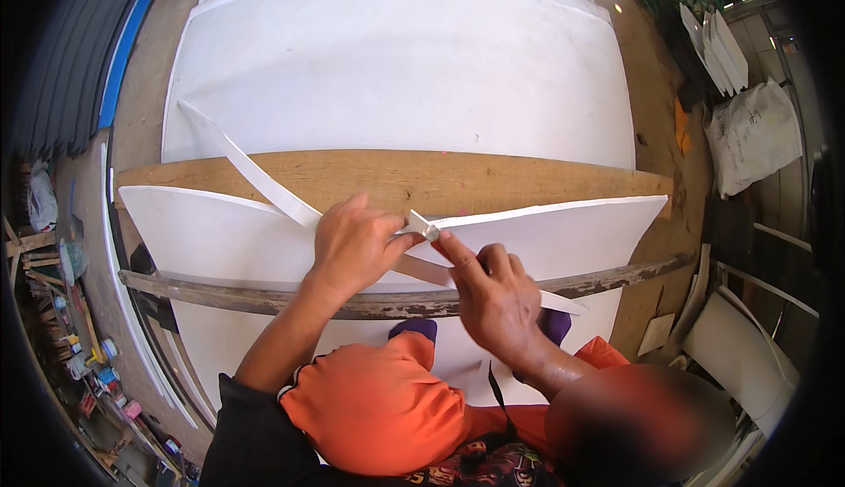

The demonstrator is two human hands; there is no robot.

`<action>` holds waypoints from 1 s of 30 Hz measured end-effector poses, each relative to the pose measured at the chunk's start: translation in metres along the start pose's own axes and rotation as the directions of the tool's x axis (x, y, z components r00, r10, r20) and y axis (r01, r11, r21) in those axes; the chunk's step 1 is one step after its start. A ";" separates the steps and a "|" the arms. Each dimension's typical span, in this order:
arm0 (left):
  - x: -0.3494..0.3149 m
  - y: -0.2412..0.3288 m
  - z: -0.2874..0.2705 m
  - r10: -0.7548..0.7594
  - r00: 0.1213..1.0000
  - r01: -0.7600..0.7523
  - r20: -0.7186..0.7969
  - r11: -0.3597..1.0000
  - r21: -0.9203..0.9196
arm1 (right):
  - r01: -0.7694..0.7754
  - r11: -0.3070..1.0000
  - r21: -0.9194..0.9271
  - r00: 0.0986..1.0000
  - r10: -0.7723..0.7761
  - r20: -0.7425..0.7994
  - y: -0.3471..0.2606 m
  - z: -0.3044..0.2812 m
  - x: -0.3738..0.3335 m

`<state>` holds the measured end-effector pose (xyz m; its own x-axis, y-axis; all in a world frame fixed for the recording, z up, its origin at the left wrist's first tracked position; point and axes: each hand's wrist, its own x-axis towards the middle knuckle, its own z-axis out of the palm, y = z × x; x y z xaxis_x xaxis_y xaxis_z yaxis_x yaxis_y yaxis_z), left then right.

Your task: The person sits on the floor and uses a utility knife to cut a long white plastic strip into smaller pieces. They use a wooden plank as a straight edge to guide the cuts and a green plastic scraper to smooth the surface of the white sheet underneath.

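Head view, centre of frame. The small tool (430, 232), with a bright metal-looking head and a sliver of orange-red behind it, sits between the two hands, just over the upper edge of the front white sheet (572, 236). Right hand (500, 298): grasping the tool; index finger extended along it, the other fingers curled. Left hand (356, 245): fingers bent, thumb tip at the tool's metal head; whether it grips the tool, the strip or both, cannot tell.

White strip (255, 174): runs slantwise from the upper left, passes behind the left hand, shows again between the hands and reaches a tapered end right of the right hand. Middle stretches hidden; appears to be one length.

Beyond the front sheet, a brown wooden board (414, 179) lies across the frame; above it, large white sheets (396, 73) fill the upper centre. A weathered wooden bar (264, 298) crosses below the hands, in front of the front sheet.

Lower centre: orange shorts (370, 408) and purple footwear (414, 328). Upper left: dark ribbed panels (66, 55). Right side: a whitish sack (757, 130); below it, a curved pale sheet (735, 346).
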<state>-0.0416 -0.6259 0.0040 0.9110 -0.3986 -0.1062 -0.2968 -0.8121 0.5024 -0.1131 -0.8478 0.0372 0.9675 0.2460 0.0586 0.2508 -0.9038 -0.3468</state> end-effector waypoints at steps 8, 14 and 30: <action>-0.009 -0.003 0.018 0.055 0.971 -0.078 -0.232 0.993 -0.094 | -0.066 0.996 -0.067 0.998 0.064 -0.028 -0.010 0.004 -0.016; -0.010 -0.001 0.023 0.051 0.960 -0.073 -0.276 0.995 -0.068 | -0.093 0.994 -0.053 0.996 0.093 -0.013 -0.014 0.000 -0.020; -0.008 0.000 0.029 0.043 0.950 -0.061 -0.310 0.997 -0.047 | -0.240 0.963 -0.120 0.961 0.253 0.112 -0.009 -0.023 -0.013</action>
<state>-0.0575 -0.6351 -0.0198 0.9411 -0.2819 0.1868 -0.3380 -0.7653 0.5479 -0.1271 -0.8511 0.0615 0.9896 0.0471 -0.1362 0.0137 -0.9717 -0.2359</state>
